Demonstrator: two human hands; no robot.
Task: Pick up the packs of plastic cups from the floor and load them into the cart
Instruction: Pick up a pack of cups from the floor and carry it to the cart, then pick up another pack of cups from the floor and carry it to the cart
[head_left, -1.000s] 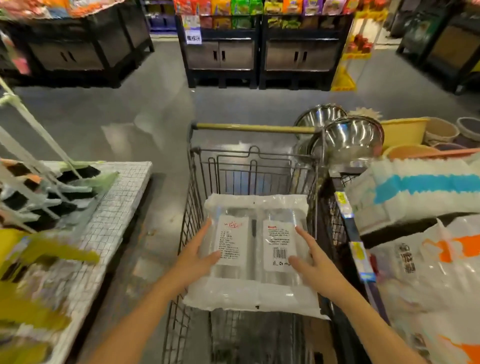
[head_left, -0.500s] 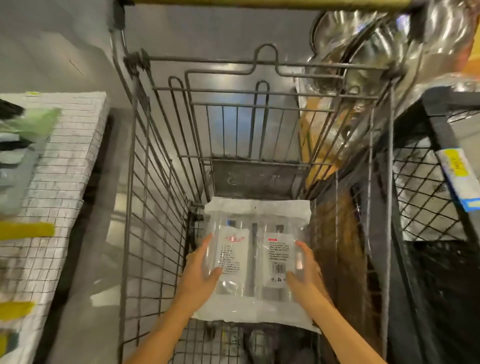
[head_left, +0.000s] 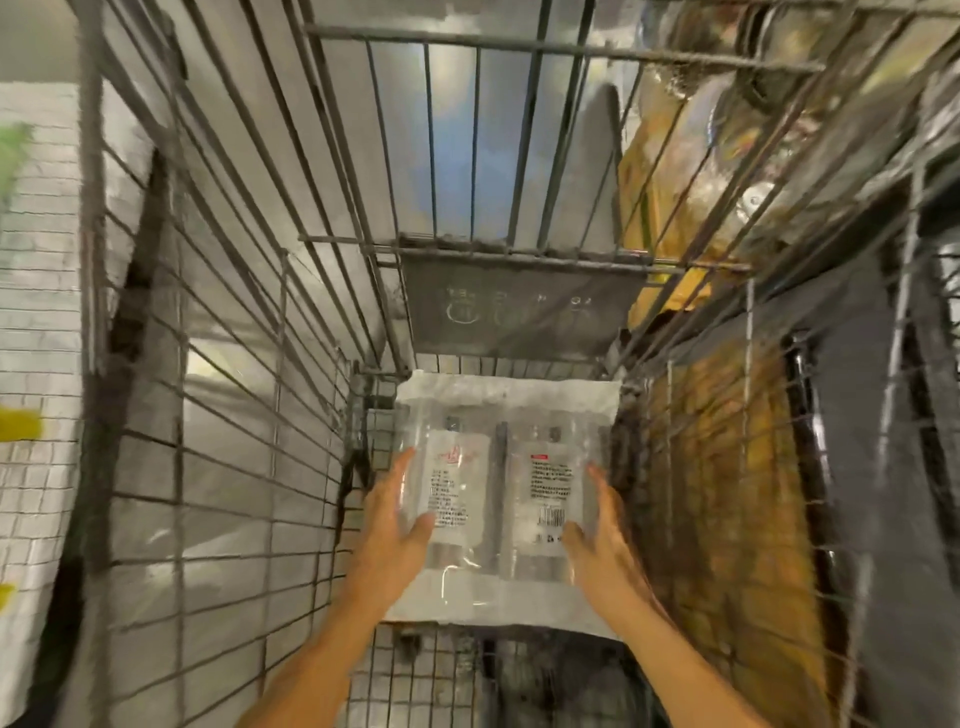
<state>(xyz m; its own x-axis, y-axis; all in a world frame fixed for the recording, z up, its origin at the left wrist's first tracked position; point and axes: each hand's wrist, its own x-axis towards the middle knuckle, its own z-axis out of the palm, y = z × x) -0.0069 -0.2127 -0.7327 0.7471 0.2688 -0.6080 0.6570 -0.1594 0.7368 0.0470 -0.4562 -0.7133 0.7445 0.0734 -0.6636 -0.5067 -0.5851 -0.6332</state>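
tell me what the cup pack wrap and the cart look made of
Pack of cups: thin clear plastic film, glossy, with cups showing through and white printed labels. Cart: grey metal wire, dull finish, judging by its welded grid of thin rods.

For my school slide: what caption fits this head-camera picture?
Both hands lower a clear plastic cup pack into a grey wire cart.

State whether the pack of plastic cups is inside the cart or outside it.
Inside: the pack of plastic cups, held by both hands, sits low between the cart walls.
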